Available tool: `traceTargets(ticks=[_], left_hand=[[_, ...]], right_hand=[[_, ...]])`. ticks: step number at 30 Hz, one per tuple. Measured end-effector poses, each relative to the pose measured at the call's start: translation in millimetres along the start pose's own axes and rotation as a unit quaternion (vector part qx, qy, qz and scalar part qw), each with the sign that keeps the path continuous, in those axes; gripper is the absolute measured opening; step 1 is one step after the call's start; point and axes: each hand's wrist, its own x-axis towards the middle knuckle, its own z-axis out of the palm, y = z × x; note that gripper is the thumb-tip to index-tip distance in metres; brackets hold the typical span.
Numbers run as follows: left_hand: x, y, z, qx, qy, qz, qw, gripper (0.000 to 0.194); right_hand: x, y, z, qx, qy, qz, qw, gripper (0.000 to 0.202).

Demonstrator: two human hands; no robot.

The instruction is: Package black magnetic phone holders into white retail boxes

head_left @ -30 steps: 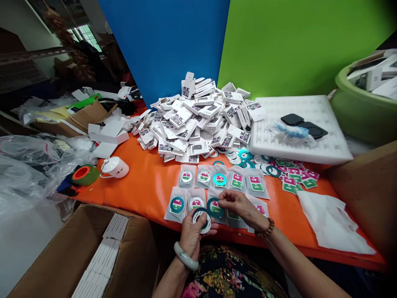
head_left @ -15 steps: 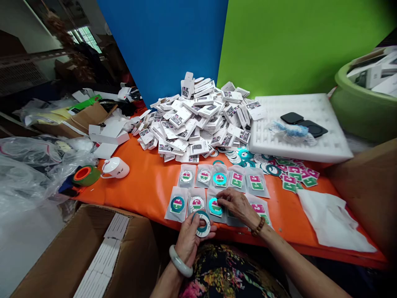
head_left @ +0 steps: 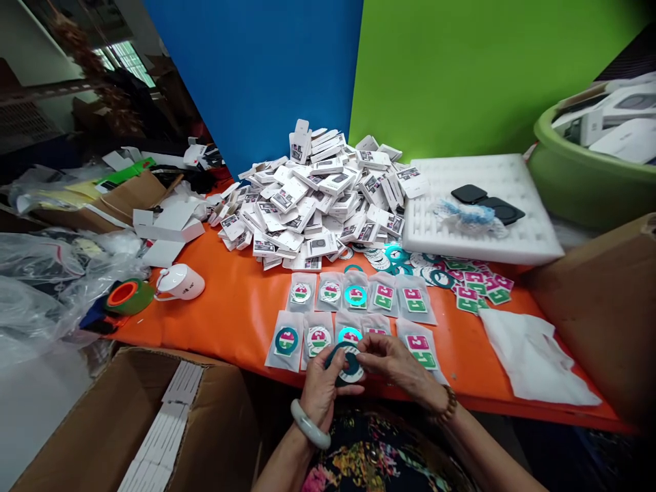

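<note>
My left hand [head_left: 318, 389] is closed around a few flat ring stickers, a white ring [head_left: 353, 376] overlapping a teal one. At their right edge, the thumb and forefinger of my right hand [head_left: 397, 365] pinch the white ring. Both hands hover over the table's front edge, in front of two rows of frosted pouches. Each visible pouch has a pink-and-green card on it. Some cards carry a ring, such as the teal ring [head_left: 286, 340] at front left; the pouch [head_left: 416, 311] at back right shows only its card. My hands partly cover the front row.
Behind the pouches rises a heap of small white boxes [head_left: 312, 198]. Loose rings [head_left: 379, 258] and cards [head_left: 476, 287] lie right of it, near a white foam tray [head_left: 425, 225]. A mug [head_left: 182, 281] and tape roll [head_left: 130, 296] sit left. An open carton [head_left: 225, 410] stands front left.
My right hand has drawn back from a front-row pouch bearing a teal ring to the rings in my left hand. The view has shifted slightly to the right.
</note>
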Motion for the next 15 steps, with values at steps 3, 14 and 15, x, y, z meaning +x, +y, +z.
traceTargets(ticks=[3, 14, 15], left_hand=[[-2, 0, 0.0, 0.006, -0.005, 0.005, 1.0, 0.039], [-1, -7, -2.4, -0.037, 0.006, -0.036, 0.999, 0.037], [-1, -7, -2.7, -0.033, 0.005, -0.035, 0.999, 0.038]], right_hand=[[-1, 4, -2, 0.032, 0.005, 0.015, 0.999, 0.026], [-10, 9, -33, 0.025, 0.127, -0.009, 0.992, 0.031], [-11, 9, -38, 0.022, 0.136, -0.013, 0.99, 0.031]])
